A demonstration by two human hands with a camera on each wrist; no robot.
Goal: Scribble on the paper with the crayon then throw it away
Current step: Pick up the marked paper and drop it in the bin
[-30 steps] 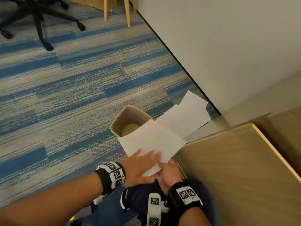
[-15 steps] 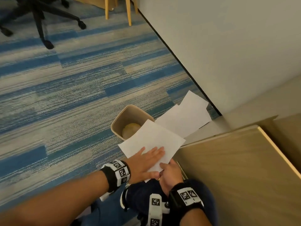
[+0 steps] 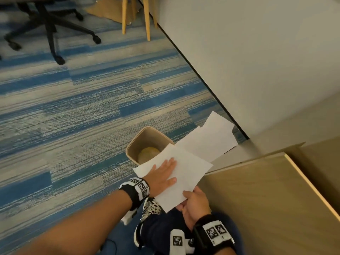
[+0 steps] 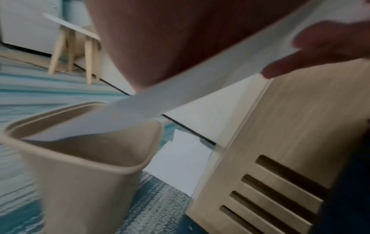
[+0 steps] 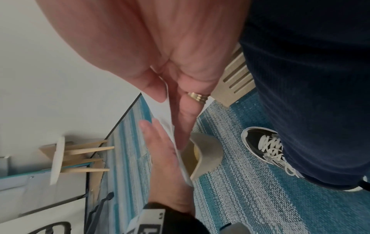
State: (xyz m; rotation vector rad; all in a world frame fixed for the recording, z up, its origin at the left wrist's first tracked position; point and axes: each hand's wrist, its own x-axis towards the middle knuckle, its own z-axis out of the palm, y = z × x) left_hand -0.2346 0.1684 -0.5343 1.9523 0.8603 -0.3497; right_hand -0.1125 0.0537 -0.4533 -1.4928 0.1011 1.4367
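My left hand has slid further up the paper, lying flat on it, while my right hand pinches its near corner over the bin; dropping remains.

There was one held sheet of paper, two loose sheets on the carpet, one beige bin, two hands, one office chair and one stool.

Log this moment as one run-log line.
left hand: flat on paper sheet | right hand: pinching sheet's near corner | sheet: above beige bin, not crumpled | crayon: not visible
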